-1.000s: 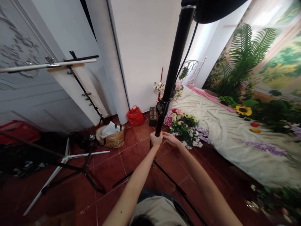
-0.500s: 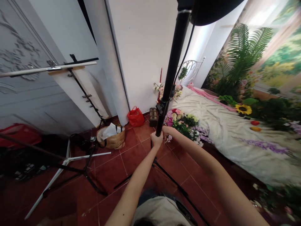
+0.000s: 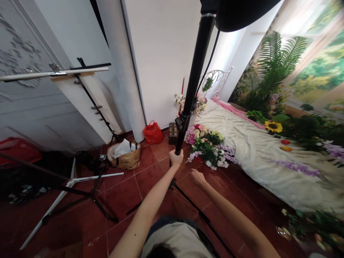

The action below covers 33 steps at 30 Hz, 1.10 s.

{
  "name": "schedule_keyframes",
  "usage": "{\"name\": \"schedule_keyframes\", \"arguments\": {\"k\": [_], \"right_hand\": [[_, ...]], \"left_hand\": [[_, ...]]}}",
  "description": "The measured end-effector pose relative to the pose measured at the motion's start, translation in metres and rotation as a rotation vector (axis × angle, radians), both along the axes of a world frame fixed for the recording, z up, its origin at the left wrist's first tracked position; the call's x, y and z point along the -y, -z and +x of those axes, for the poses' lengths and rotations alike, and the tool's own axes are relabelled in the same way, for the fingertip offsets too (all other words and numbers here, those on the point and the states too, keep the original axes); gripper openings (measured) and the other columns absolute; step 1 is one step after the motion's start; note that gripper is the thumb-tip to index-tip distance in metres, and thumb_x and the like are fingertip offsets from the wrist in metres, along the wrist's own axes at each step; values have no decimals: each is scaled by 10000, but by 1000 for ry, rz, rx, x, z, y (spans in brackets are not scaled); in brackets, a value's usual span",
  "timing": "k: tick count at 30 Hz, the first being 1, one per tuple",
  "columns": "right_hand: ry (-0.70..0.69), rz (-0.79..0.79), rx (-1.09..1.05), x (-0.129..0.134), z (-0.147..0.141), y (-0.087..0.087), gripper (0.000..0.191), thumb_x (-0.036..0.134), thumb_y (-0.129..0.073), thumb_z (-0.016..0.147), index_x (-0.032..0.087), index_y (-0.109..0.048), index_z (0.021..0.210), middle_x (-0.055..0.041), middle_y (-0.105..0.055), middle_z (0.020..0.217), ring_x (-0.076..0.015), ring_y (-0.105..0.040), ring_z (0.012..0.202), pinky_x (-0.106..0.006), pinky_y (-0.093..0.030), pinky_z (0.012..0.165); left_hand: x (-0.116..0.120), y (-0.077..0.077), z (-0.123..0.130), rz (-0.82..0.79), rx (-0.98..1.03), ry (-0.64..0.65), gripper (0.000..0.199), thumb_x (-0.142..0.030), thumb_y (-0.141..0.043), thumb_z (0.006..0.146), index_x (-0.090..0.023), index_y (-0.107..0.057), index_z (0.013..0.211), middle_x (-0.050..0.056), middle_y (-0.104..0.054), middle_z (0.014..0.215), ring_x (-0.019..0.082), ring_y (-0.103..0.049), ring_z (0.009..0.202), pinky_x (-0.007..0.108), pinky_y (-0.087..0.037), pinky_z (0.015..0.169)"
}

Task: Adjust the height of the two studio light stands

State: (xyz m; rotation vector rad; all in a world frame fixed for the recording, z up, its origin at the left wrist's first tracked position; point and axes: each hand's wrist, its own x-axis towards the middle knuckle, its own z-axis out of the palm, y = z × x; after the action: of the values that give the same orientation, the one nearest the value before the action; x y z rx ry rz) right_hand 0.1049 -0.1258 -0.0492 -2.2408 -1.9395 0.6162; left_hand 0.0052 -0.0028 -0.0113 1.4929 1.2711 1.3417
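Observation:
A tall black light stand rises before me, its dark lamp head cut off by the top edge. My left hand is wrapped round the lower part of the pole, below a clamp knob. To the right of the pole and lower, my right hand is off the stand, its fingers curled; whether anything small is in them cannot be made out. A black cable runs beside the pole. The stand's black legs spread over the floor near my body.
On the right, a bed with a cream blanket carries flowers and a sunflower. Flowers lie beside it. Ahead are a red bag, a small chest and a straw basket. Tripod legs stand at left.
My right hand has let go of the pole and moved down, away from it. My left hand still grips the pole, and the view has shifted slightly.

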Motion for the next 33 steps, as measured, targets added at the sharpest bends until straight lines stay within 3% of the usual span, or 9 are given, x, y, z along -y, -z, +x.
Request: {"name": "schedule_keyframes", "arguments": {"k": [2, 5, 10, 14, 18, 22, 25, 28, 33], "right_hand": [[83, 29, -32, -4, 9, -11, 82, 148, -539, 759, 188, -611, 762, -102, -626, 1004, -237, -575, 961, -297, -444, 723], [120, 299, -242, -30, 16, -63, 61, 186, -552, 748, 198, -571, 804, -59, -630, 934, -185, -591, 880, -291, -458, 766], [34, 772, -611, -71, -14, -181, 670, 362, -714, 667, 213, -350, 1209, -93, -571, 1130, -184, -597, 960, -312, -495, 814], [75, 938, -472, -84, -48, -239, 800, 454, -699, 680, 200, -252, 1293, -123, -571, 1141, -241, -603, 982, -376, -507, 799], [159, 979, -294, -90, -59, -252, 681, 474, -622, 742, 183, -294, 1264, -96, -628, 979, -269, -629, 904, -398, -506, 748], [286, 1012, -227, -93, -65, -248, 699, 496, -632, 715, 184, -309, 1251, -84, -638, 899, -287, -634, 864, -392, -501, 711], [391, 1036, -212, -95, -74, -246, 732, 507, -623, 707, 176, -288, 1268, -99, -636, 914, -302, -626, 892, -392, -494, 714], [422, 1009, -211, -95, -77, -245, 729, 494, -620, 700, 163, -293, 1261, -109, -635, 919, -300, -624, 898, -379, -489, 718], [265, 897, -293, -89, -63, -228, 672, 418, -663, 652, 184, -356, 1201, -57, -639, 866, -259, -636, 816, -357, -494, 706]], "left_hand": [[0, -1, -1, -18, -3, 20, 329, -325, -591, 690, -148, -490, 431, 2, -465, 440, 89, -433, 437, 198, -286, 438], [0, -1, -1, -33, 16, 26, 313, -325, -599, 684, -145, -500, 447, 3, -483, 454, 90, -444, 448, 197, -293, 441], [-1, 2, 1, -10, 44, 37, 304, -351, -590, 689, -150, -516, 473, 3, -487, 466, 92, -440, 437, 208, -302, 447], [-1, 2, 0, 0, 25, 41, 294, -336, -588, 691, -157, -514, 471, 11, -511, 473, 106, -466, 448, 217, -328, 467], [-1, -3, -7, -27, 27, 114, 283, -345, -598, 698, -155, -529, 501, 2, -517, 482, 111, -485, 474, 217, -359, 497], [4, 2, -21, -1, 148, 294, 217, -352, -640, 696, -147, -611, 763, 23, -633, 697, 133, -579, 648, 233, -449, 636], [9, 19, -33, -32, 188, 349, 367, -320, -725, 622, -151, -607, 926, 51, -667, 863, 163, -612, 803, 275, -474, 753], [10, 42, -41, -92, 156, 383, 371, -297, -737, 612, -144, -625, 930, 71, -679, 903, 185, -618, 848, 322, -477, 802], [2, 64, -39, -119, 136, 453, 303, -183, -709, 600, -131, -646, 892, 81, -695, 926, 201, -627, 867, 376, -472, 850]]}}
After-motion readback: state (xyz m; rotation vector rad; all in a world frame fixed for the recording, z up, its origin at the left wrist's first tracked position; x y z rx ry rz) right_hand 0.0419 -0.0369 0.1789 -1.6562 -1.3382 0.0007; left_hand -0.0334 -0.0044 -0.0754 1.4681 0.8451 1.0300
